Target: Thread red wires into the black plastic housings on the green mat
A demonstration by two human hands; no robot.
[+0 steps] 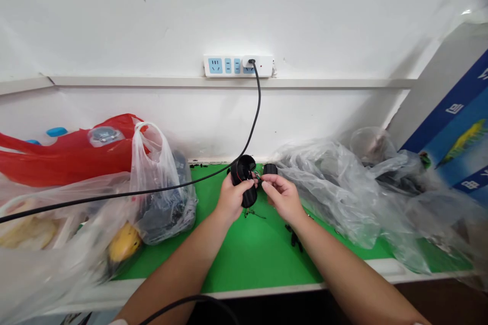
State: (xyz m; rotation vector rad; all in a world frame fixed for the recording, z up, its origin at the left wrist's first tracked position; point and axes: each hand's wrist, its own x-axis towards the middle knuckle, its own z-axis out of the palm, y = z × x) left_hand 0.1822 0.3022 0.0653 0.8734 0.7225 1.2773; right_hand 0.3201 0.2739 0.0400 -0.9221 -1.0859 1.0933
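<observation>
Housing [240, 171], black: we grip it with our left hand [231, 197] and pinch thin wires [258, 176] beside it with our right hand [282, 195].

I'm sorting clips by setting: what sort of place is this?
Probably an assembly or repair workbench: a green worktop against a white wall, a black part held above it, and a power strip mounted on the wall.

Black open-ended housing [238, 172], tilted, held, thin wires [256, 176] at its mouth
</observation>
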